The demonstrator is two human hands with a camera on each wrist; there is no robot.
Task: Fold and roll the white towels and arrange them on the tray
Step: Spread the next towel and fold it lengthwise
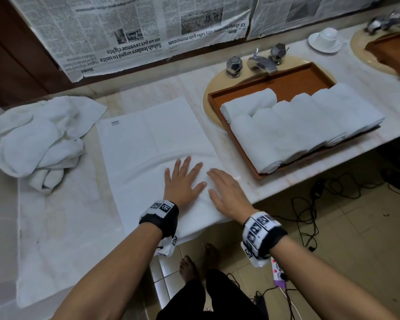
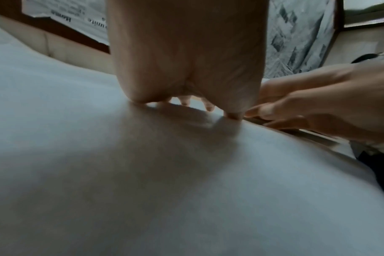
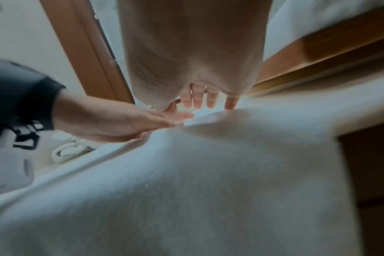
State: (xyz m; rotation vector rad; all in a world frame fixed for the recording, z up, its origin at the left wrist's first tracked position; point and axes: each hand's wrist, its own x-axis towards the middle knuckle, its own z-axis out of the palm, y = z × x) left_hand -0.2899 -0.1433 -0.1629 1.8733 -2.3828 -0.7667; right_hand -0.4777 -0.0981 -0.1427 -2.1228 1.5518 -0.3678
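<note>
You stand at a pale marble counter (image 1: 62,218) with newspaper sheets (image 1: 116,31) taped along the wall behind it. At the far left lies a crumpled heap of towels (image 1: 37,139), not yet folded. Just right of it, one flat towel (image 1: 153,148) is spread in front of you, its near end hanging over the counter's edge. Your left hand (image 1: 183,181) lies flat on it with fingers spread, an open grip holding nothing. Your right hand (image 1: 226,192) presses beside it near the towel's right edge, fingers straight too, so that grip is also open. Further right, a wooden tray (image 1: 286,82) sits over the sink (image 1: 211,93), under the tap (image 1: 260,62), carrying a row of rolled towels (image 1: 305,128) and one more roll across the back. By my reading, you are well along: the tray is mostly filled. The spread towel seems to be at the smoothing stage, so its folding and rolling are left, then the heap.
</note>
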